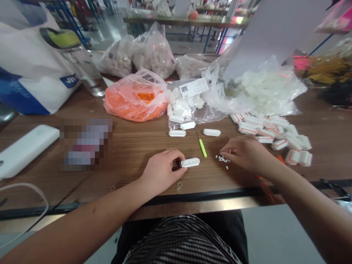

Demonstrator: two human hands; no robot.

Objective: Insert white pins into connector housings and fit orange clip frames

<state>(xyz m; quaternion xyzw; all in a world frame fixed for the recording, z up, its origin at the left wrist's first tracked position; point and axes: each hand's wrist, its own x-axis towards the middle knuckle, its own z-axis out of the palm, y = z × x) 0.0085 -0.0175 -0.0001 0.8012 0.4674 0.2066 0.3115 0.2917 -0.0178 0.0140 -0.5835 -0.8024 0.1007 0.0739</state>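
Note:
Between the thumb and fingers of my left hand (162, 169) is the end of a white plastic connector housing (190, 162), its slotted face turned up. My right hand (249, 156) reaches to a small pile of tiny white pieces (222, 159), with thumb and index finger pinched together at its edge. Whether a piece is between those fingertips I cannot make out. A thin tool with a yellow-green handle (202, 148) lies between the hands. Beyond it are more white housings, one at the right (212, 132) and two at the left (177, 133).
White parts with orange strips (272, 132) are heaped at the right. Behind stand a bag of orange pieces (136, 97), a clear bag of white housings (181, 106) and a large bag of whitish parts (264, 86). A bottle (82, 66) and a white power bank (29, 150) are at the left.

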